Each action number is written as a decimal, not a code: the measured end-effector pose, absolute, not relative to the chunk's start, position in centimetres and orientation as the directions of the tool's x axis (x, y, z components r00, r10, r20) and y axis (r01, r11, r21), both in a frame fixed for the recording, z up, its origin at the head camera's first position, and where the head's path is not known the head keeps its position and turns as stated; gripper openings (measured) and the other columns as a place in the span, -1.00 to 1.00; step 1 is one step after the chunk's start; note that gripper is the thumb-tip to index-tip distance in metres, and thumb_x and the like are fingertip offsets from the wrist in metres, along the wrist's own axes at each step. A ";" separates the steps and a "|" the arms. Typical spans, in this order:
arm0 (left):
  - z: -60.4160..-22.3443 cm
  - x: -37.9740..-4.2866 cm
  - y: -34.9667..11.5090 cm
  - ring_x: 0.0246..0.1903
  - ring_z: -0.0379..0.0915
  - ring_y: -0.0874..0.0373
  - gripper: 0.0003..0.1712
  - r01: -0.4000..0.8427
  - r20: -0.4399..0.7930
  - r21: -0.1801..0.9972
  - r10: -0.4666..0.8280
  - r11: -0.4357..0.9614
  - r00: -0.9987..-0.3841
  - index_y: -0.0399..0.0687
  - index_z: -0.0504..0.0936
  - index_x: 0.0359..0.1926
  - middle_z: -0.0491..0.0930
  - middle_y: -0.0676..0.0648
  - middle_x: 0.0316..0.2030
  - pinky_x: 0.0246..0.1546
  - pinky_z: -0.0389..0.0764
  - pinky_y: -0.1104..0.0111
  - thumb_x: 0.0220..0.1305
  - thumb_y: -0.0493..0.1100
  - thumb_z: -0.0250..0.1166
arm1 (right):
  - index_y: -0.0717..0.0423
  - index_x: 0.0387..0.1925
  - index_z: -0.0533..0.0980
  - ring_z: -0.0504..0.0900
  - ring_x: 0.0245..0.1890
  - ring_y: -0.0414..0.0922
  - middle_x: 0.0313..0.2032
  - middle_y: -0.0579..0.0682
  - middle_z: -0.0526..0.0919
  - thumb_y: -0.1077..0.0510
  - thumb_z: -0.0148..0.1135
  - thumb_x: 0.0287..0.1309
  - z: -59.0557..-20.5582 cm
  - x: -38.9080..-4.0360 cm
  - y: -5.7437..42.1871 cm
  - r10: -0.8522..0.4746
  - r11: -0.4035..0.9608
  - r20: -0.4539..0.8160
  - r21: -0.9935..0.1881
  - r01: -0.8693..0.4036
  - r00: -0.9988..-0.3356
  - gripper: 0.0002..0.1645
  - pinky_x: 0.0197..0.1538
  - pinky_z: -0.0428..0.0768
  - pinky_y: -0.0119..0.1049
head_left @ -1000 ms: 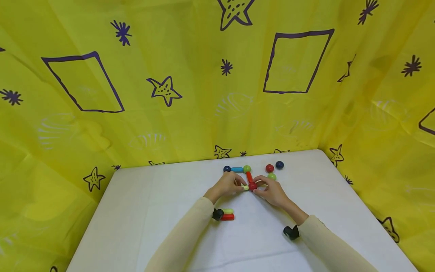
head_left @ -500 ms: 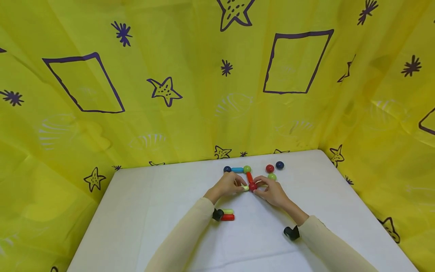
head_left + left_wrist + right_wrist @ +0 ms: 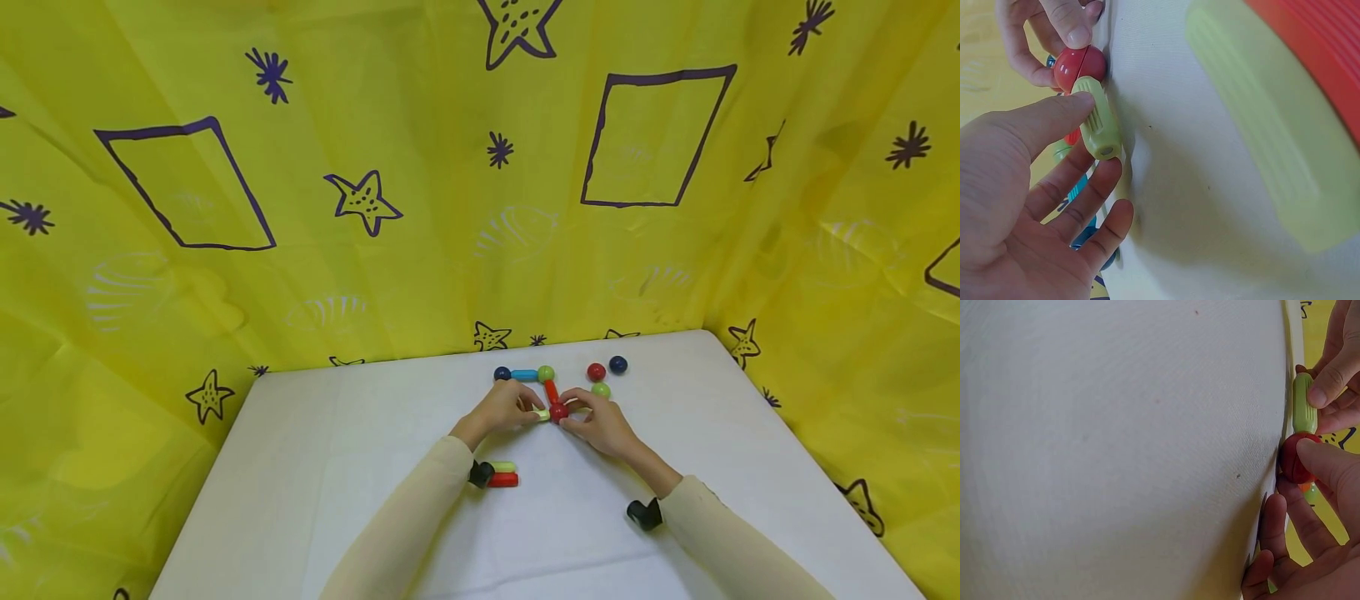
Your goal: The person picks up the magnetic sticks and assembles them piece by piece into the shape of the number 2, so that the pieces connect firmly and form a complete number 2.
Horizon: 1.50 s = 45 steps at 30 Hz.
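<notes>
My left hand [image 3: 501, 407] pinches a light green rod [image 3: 1099, 122] between thumb and fingers; a small metal disc shows in the rod's near end. The rod's other end meets a red ball [image 3: 558, 412], which my right hand [image 3: 600, 425] holds with thumb and fingers. From that ball a red rod [image 3: 551, 391] runs back to a green ball [image 3: 546, 373]. A blue rod [image 3: 524, 375] links the green ball to a dark blue ball [image 3: 502, 374] at its left.
Loose balls lie behind my right hand: one red [image 3: 596, 372], one dark blue [image 3: 618, 364], one green [image 3: 601, 389]. By my left wrist are a spare light green rod [image 3: 504, 467] and a spare red rod [image 3: 504, 480]. A yellow patterned curtain [image 3: 435, 275] borders the white table [image 3: 315, 467].
</notes>
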<state>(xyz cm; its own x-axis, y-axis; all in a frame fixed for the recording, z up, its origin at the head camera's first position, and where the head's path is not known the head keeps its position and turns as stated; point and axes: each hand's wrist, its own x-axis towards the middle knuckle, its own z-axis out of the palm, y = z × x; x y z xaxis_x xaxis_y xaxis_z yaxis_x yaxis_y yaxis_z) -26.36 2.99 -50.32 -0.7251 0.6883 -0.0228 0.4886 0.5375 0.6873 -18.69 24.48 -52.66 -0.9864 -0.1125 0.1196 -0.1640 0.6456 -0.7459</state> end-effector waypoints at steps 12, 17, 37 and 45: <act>-49.7 -27.0 3.2 -0.44 0.49 0.27 -0.83 0.513 -0.021 0.668 0.703 0.539 -0.711 -0.10 0.82 -0.10 0.66 0.08 -0.43 -0.37 0.54 0.49 0.30 -0.23 0.45 | 0.08 -0.01 0.60 0.59 -0.32 -0.11 -0.10 0.08 0.77 0.24 0.45 0.22 -52.8 -18.2 24.8 -0.119 0.643 0.130 -0.745 -0.177 -0.984 -0.69 -0.23 0.56 -0.27; -49.4 -27.7 3.9 -0.43 0.46 0.27 -0.79 0.552 0.020 0.635 0.703 0.540 -0.711 -0.09 0.80 -0.04 0.66 0.07 -0.40 -0.36 0.51 0.49 0.32 -0.21 0.44 | 0.08 0.00 0.62 0.56 -0.32 -0.11 -0.16 0.04 0.77 0.24 0.46 0.20 -52.8 -17.5 25.3 -0.115 0.637 0.132 -0.751 -0.175 -0.985 -0.67 -0.21 0.55 -0.29; -49.5 -27.0 10.3 -0.21 0.47 0.24 -0.70 0.554 0.087 0.584 0.632 0.593 -0.770 0.04 0.76 0.07 0.66 0.04 -0.14 -0.13 0.53 0.45 0.34 -0.12 0.43 | 0.07 0.00 0.65 0.54 -0.38 -0.17 -0.19 -0.06 0.69 0.24 0.51 0.15 -52.9 -14.7 27.1 -0.107 0.618 0.135 -0.767 -0.172 -0.985 -0.64 -0.30 0.54 -0.39; -49.4 -26.9 12.0 -0.10 0.54 0.18 -0.70 0.607 0.109 0.506 0.652 0.613 -0.750 0.11 0.78 0.05 0.71 0.01 -0.07 0.02 0.52 0.33 0.29 -0.12 0.47 | 0.06 -0.02 0.65 0.56 -0.39 -0.20 -0.20 -0.08 0.70 0.25 0.51 0.14 -53.1 -14.1 27.4 -0.118 0.603 0.161 -0.772 -0.200 -0.980 -0.65 -0.27 0.56 -0.39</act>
